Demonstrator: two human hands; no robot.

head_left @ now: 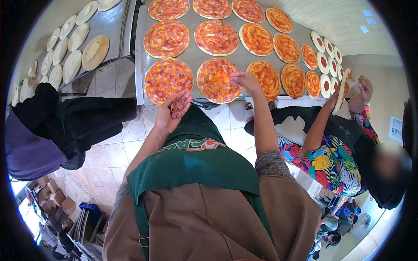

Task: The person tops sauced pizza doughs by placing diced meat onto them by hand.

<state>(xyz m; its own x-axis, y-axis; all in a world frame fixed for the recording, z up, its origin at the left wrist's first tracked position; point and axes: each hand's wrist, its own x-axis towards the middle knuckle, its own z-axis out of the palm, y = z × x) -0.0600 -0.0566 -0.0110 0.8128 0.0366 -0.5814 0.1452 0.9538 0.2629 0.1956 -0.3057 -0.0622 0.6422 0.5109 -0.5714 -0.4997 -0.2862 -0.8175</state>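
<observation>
My left hand (pixel 174 109) is cupped palm up in front of the table's near edge, holding a small heap of diced ham (pixel 177 108). Over the right side of a partly topped pizza (pixel 216 82), my right hand (pixel 246 82) points left with its fingers drawn together; whether bits of ham are between them cannot be made out. Pink ham cubes lie on this pizza, mostly around its upper and left parts. To its left is a pizza (pixel 168 81) scattered with ham all over. A pizza with only sauce and cheese (pixel 264 81) lies to its right, partly behind my right wrist.
Several more pizzas (pixel 216 37) stand in rows on the metal table (pixel 300 32). Small dough rounds with red sauce (pixel 325 85) are at its right end. A co-worker (pixel 331 161) at right holds up a round base (pixel 342 92). Another person (pixel 65 130) stands left, near dough rounds (pixel 72 65).
</observation>
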